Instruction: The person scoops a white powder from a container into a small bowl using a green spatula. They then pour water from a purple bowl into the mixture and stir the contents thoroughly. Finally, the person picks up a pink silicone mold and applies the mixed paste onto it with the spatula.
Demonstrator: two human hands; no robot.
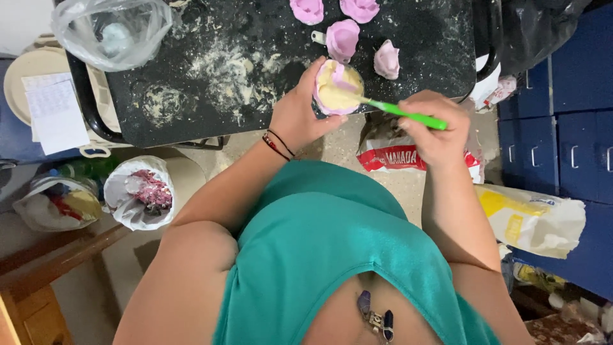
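My left hand [299, 114] grips a small pink cup [336, 90] filled with pale yellow dough, held at the near edge of a black floured table [255, 57]. My right hand [437, 126] holds a green-handled tool [403, 114] whose tip rests on the dough in the cup. Beyond the cup, several pink dough-filled moulds lie on the table: one with a handle [342, 38], one folded shape [387, 59], and two at the far edge [308, 9] [359, 8].
A clear plastic bag [112, 29] sits at the table's left corner. On the floor lie a red and white bag [396, 153], a yellow and white sack [533, 220], and two bags of scraps [140, 191] [57, 203]. Blue drawers [568, 147] stand at right.
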